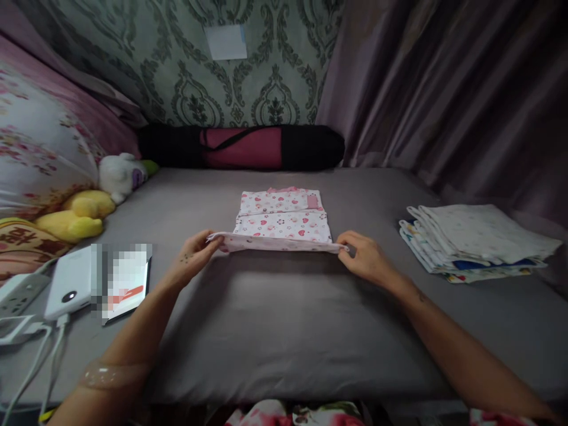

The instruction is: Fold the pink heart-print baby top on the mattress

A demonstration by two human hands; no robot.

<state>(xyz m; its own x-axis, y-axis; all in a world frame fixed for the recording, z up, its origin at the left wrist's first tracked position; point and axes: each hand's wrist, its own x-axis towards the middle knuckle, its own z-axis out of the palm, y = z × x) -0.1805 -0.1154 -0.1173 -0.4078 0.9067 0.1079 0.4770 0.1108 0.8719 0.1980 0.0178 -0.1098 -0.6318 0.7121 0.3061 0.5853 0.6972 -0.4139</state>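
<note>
A white cloth garment [284,222] with pink hearts and small flowers lies on the grey sheet, partly folded. Its near edge is lifted into a fold and stretched between my hands. My left hand [198,253] pinches the left corner of that edge. At the opposite corner, my right hand [361,254] grips the cloth between thumb and fingers. A pink patch and pink ruffled trim show at the garment's far end. What exact kind of garment it is, I cannot tell.
Folded cloths [483,236] are stacked at the right. On the left lie a screen device [128,284], a white power bank [71,284], a power strip [20,293] with cables, and plush toys [84,216]. A black and red long bag [242,147] rests along the wall.
</note>
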